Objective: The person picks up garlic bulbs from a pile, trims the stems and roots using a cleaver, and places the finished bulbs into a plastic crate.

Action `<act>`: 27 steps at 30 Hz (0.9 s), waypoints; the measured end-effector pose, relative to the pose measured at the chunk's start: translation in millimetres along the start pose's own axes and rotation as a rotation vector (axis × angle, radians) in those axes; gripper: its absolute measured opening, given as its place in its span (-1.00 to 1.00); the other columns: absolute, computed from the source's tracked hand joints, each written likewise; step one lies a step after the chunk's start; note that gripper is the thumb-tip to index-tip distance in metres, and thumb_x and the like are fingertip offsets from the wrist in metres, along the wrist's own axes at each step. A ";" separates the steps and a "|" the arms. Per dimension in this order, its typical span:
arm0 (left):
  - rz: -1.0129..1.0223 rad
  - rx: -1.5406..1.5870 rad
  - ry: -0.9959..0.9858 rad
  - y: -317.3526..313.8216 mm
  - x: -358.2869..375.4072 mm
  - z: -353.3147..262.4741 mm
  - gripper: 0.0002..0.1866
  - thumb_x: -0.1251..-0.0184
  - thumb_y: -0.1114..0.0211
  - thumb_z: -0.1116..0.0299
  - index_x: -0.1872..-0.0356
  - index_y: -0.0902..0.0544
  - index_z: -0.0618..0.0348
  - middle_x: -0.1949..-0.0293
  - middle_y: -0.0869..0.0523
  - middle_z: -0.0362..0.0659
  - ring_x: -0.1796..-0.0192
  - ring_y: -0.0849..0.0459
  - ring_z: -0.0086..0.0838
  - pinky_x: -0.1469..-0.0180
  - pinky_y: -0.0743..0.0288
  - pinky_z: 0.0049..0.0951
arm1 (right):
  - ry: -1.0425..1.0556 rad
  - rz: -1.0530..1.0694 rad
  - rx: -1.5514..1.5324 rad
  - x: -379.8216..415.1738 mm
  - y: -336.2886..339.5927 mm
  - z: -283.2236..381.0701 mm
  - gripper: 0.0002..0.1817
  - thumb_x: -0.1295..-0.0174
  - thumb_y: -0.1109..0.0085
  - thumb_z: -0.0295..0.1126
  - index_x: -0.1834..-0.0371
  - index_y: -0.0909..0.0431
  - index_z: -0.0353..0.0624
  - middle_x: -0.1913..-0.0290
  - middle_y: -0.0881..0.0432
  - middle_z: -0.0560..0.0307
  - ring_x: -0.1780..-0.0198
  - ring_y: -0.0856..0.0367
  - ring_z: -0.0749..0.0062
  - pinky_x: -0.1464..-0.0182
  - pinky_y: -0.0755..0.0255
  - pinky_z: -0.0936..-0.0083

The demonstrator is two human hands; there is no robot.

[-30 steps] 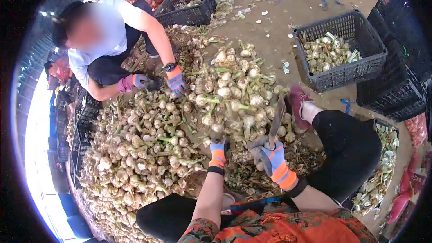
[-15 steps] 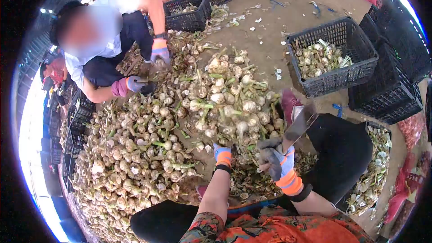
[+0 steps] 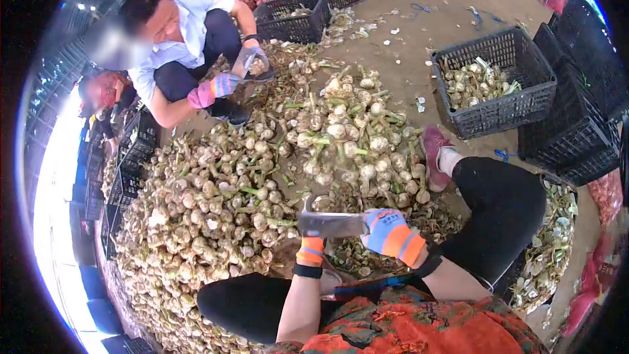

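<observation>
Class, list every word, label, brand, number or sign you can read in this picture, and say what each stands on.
No text can be read.
Right glove: small marks on the back, too small and blurred to read.
Knife: marks on the blade, too blurred to tell whether they are writing.
Red bag: pale marks, too blurred to read.

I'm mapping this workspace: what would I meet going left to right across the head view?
Large heap of garlic bulbs, the wearer's left hand, the wearer's right hand, part-filled black crate, pinkish sack.
</observation>
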State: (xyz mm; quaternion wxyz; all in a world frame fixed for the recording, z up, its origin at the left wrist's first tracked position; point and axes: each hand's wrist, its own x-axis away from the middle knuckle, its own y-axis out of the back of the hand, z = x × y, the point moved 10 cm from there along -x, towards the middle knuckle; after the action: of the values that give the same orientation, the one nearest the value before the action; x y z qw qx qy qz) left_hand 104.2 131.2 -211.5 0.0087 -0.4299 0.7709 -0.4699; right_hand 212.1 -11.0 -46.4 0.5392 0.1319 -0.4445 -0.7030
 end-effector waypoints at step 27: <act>0.149 -1.294 -0.507 -140.7 142.0 -80.4 -0.51 0.02 -0.29 0.47 -0.01 -0.39 0.27 0.32 -0.62 -0.18 0.34 -0.58 -0.51 0.25 -0.50 -0.52 | 0.233 0.140 0.243 32.8 -22.3 47.4 -0.61 0.11 -0.08 -0.11 0.26 -0.56 -0.13 0.26 -0.60 -0.06 0.18 -0.57 0.12 0.13 -0.43 0.27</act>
State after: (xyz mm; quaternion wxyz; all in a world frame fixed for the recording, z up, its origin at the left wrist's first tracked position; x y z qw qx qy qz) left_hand 73.2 67.1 -8.1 -0.0372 -0.3913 0.8974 0.2003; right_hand 153.7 -16.4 -26.9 0.6148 0.2456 -0.4688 -0.5848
